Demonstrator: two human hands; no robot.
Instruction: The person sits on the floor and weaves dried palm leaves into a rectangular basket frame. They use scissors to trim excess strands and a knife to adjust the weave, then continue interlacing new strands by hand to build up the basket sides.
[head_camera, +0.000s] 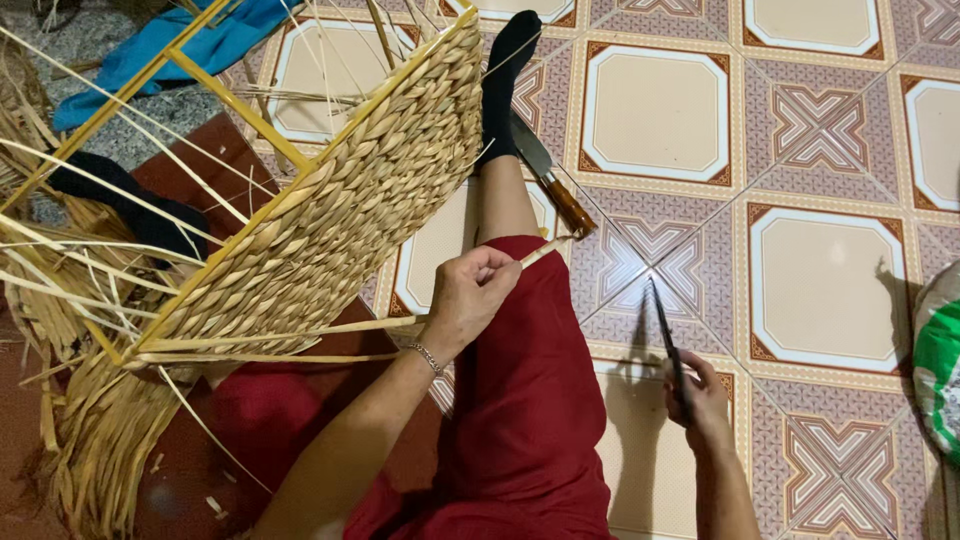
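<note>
We see our left hand (470, 298) closed in a pinch on a pale straw strand (545, 250), pulled taut over our red-clad knee (530, 370); where the strand joins the woven straw panel (370, 190) is hidden behind the fingers. The panel sits on a yellow frame (215, 85) tilted against our legs, and its upper and left parts run out of view. Loose straw ends (95, 440) hang below it, too tangled to count. Our right hand (700, 400) is closed around dark scissors (665, 340), blades pointing away over the patterned tile floor (820, 280); the handles are covered by the fingers, and whether the blades are parted is hard to say. A knife with a brown wooden handle (560, 195) lies on the tiles beside our black-socked leg (505, 70). At the right edge a white and green bag (940, 360), perhaps a sack, is mostly cut off. A blue cloth (170, 55) lies at top left
</note>
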